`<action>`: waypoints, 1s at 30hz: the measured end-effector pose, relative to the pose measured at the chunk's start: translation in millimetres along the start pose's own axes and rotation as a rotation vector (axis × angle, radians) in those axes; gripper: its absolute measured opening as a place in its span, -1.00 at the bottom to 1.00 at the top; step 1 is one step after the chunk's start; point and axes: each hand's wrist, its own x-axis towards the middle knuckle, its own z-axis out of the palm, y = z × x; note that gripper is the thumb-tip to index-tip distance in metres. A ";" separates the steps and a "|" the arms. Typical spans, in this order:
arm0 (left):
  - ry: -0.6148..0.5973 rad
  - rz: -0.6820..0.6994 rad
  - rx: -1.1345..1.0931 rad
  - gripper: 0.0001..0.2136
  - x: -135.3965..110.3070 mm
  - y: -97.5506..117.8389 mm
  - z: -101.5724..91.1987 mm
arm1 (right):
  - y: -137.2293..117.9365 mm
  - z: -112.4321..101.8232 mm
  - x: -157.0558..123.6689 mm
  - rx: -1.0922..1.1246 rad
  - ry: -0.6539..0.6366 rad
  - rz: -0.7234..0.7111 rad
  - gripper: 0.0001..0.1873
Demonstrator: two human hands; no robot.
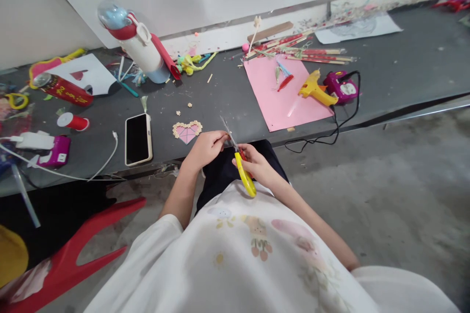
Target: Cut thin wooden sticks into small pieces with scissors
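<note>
My right hand (257,164) is closed around the handles of a pair of scissors (244,176), yellow on one side and red on the other. Their metal blades point up toward the table edge. My left hand (209,149) is beside the blades with fingertips pinched together; whatever they hold is too small to make out. On the table just beyond my left hand lies a pink paper heart (186,133) with dark lines across it and small beige pieces along most of its rim. Two loose beige clusters (190,105) rest behind the heart.
A phone (138,139) and a red thread spool (73,121) lie left, near a red can (68,92) and an upright bottle (141,46). At right, a yellow glue gun (316,89) rests on pink paper (268,100), its cord hanging over the edge beside a purple socket block (340,87).
</note>
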 end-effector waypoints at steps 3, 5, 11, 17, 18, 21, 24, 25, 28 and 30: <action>0.004 0.003 -0.006 -0.71 0.3 -1.8 -2.6 | -0.1 1.1 -1.6 -0.039 0.008 -0.005 -0.47; 0.002 0.006 -0.008 -0.72 0.5 -2.2 -3.3 | -0.6 1.4 -2.0 -0.051 0.010 0.001 -0.48; 0.001 -0.011 -0.012 -0.73 0.4 -2.4 -3.0 | -0.4 2.2 1.3 -0.047 0.002 0.007 -0.45; -0.061 0.017 0.004 -0.71 -0.7 1.2 -0.9 | -1.9 -1.5 3.1 -0.056 0.007 0.004 -0.47; -0.076 0.020 0.006 -0.71 -0.8 2.1 -0.5 | -1.5 -3.0 3.4 -0.066 0.016 -0.002 -0.48; -0.104 0.020 0.009 -0.72 -0.7 3.9 -0.2 | 1.2 -7.7 4.5 -0.100 0.046 -0.034 -0.50; -0.120 0.025 0.019 -0.73 0.1 4.5 -1.2 | 3.6 -9.8 4.7 -0.105 0.030 -0.031 -0.51; -0.123 0.029 0.023 -0.72 0.4 4.4 -1.7 | 3.8 -9.7 4.5 -0.103 0.021 -0.025 -0.51; -0.112 0.029 0.045 -0.72 1.5 3.6 -4.0 | 3.2 -8.0 3.4 -0.093 0.015 -0.012 -0.51; -0.089 0.016 0.062 -0.72 2.3 2.3 -6.4 | 2.6 -6.4 2.4 -0.075 0.020 -0.001 -0.51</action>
